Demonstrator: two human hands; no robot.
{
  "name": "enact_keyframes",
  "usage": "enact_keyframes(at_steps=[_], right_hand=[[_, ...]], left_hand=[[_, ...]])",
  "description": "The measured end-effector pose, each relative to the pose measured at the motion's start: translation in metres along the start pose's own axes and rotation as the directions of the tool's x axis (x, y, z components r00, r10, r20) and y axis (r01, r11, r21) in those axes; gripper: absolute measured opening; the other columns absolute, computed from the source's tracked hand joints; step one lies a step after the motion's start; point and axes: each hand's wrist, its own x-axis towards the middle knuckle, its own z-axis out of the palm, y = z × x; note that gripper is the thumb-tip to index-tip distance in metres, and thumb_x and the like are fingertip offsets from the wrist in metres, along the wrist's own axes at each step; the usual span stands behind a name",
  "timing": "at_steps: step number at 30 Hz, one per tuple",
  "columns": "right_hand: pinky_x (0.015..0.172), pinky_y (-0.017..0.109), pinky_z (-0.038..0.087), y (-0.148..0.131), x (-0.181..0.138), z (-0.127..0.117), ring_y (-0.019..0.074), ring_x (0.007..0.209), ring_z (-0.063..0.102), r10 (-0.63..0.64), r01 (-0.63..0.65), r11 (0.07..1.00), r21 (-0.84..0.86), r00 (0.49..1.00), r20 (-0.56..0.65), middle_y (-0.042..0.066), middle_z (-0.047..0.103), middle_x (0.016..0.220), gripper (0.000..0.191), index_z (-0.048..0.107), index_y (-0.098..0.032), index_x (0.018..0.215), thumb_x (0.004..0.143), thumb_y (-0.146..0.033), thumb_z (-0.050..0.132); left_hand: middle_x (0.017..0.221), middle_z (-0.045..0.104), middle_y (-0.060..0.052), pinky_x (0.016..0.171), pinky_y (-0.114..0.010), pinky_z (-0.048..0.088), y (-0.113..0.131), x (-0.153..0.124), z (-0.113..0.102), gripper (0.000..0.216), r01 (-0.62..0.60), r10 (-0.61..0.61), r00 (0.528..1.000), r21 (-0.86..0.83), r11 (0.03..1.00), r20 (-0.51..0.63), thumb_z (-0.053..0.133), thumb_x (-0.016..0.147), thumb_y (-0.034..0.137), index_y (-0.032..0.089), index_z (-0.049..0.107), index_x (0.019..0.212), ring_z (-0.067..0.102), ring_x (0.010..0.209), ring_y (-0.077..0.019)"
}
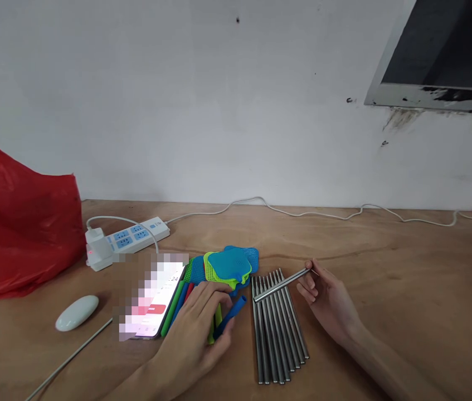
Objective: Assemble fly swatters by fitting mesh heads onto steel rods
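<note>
My right hand pinches one end of a thin metal rod and holds it slanted over a row of several like metal rods lying side by side on the wooden table. My left hand rests on a bundle of coloured plastic handles, its fingers curled round a blue handle. Beyond that hand lies a pile of mesh swatter heads in blue, teal and yellow-green.
A phone with a lit screen lies left of my left hand. Farther left are a white oval mouse, a white power strip with a plugged charger, and a red plastic bag. White cables run along the wall.
</note>
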Motion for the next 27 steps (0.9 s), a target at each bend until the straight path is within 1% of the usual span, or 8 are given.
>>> enact_keyframes(at_steps=[5,9,11,14,18,23,27], right_hand=[[0.041,0.017,0.031,0.0,-0.0011,0.0001,0.008,0.048,0.025,0.001,-0.002,1.0,0.003,1.0,0.014,-0.005,0.043,0.051,0.025,0.068,-0.017,0.07,0.071,-0.035,0.085],[0.041,0.017,0.032,-0.0013,-0.0035,0.0025,0.008,0.047,0.025,0.013,-0.013,1.0,-0.001,1.0,0.022,-0.005,0.043,0.05,0.025,0.068,-0.017,0.07,0.071,-0.036,0.085],[0.041,0.017,0.032,-0.0018,-0.004,0.0033,0.008,0.047,0.024,0.01,-0.01,1.0,0.0,1.0,0.025,-0.005,0.043,0.05,0.025,0.068,-0.017,0.07,0.072,-0.035,0.085],[0.041,0.018,0.031,-0.002,-0.0043,0.0036,0.0083,0.048,0.023,0.001,-0.001,1.0,-0.001,1.0,0.017,-0.005,0.043,0.05,0.024,0.068,-0.017,0.07,0.072,-0.035,0.084],[0.042,0.018,0.031,-0.002,-0.0044,0.0022,0.0087,0.048,0.023,-0.02,0.02,1.0,-0.009,1.0,0.023,-0.005,0.043,0.05,0.023,0.068,-0.018,0.07,0.074,-0.035,0.082],[0.043,0.019,0.031,-0.0019,-0.0052,0.0028,0.0088,0.048,0.026,-0.051,0.053,0.997,-0.059,0.998,0.038,-0.005,0.045,0.05,0.025,0.068,-0.018,0.071,0.076,-0.039,0.081],[0.043,0.019,0.03,0.0,-0.0082,0.0079,0.0085,0.048,0.031,-0.044,0.052,0.99,-0.132,0.997,0.058,-0.004,0.047,0.05,0.029,0.07,-0.018,0.071,0.073,-0.044,0.082]], left_hand=[[0.106,0.062,-0.005,0.085,-0.038,0.049,0.0026,-0.0025,0.0021,0.016,-0.012,0.012,1.0,-0.026,1.0,0.01,0.051,0.091,0.013,0.023,0.05,0.104,0.058,0.099,-0.0245],[0.093,0.063,-0.003,0.073,-0.036,0.049,0.0042,-0.0027,0.004,0.014,0.01,-0.01,0.999,-0.018,1.0,0.037,0.052,0.091,0.014,0.023,0.05,0.101,0.06,0.084,-0.0227],[0.089,0.062,-0.002,0.07,-0.034,0.049,0.0049,-0.003,0.0042,0.014,0.008,-0.006,0.999,-0.028,1.0,0.051,0.051,0.092,0.014,0.024,0.049,0.101,0.061,0.079,-0.0215],[0.09,0.063,-0.001,0.069,-0.031,0.05,0.005,-0.0037,0.0035,0.013,0.015,-0.009,0.997,-0.068,0.998,0.082,0.05,0.094,0.015,0.024,0.048,0.104,0.063,0.08,-0.0203],[0.094,0.067,-0.002,0.069,-0.029,0.05,0.0042,-0.0037,0.002,0.013,0.029,-0.019,0.996,-0.11,0.994,0.085,0.046,0.098,0.018,0.025,0.047,0.108,0.066,0.082,-0.0197],[0.093,0.069,-0.001,0.063,-0.028,0.049,0.0026,-0.0036,0.0024,0.014,0.024,-0.016,0.996,-0.089,0.996,0.092,0.042,0.1,0.02,0.027,0.045,0.112,0.07,0.077,-0.0204],[0.089,0.071,0.0,0.057,-0.026,0.046,0.0012,-0.005,0.0038,0.013,-0.004,0.009,0.995,-0.052,0.999,0.1,0.038,0.103,0.023,0.027,0.043,0.114,0.071,0.07,-0.02]])
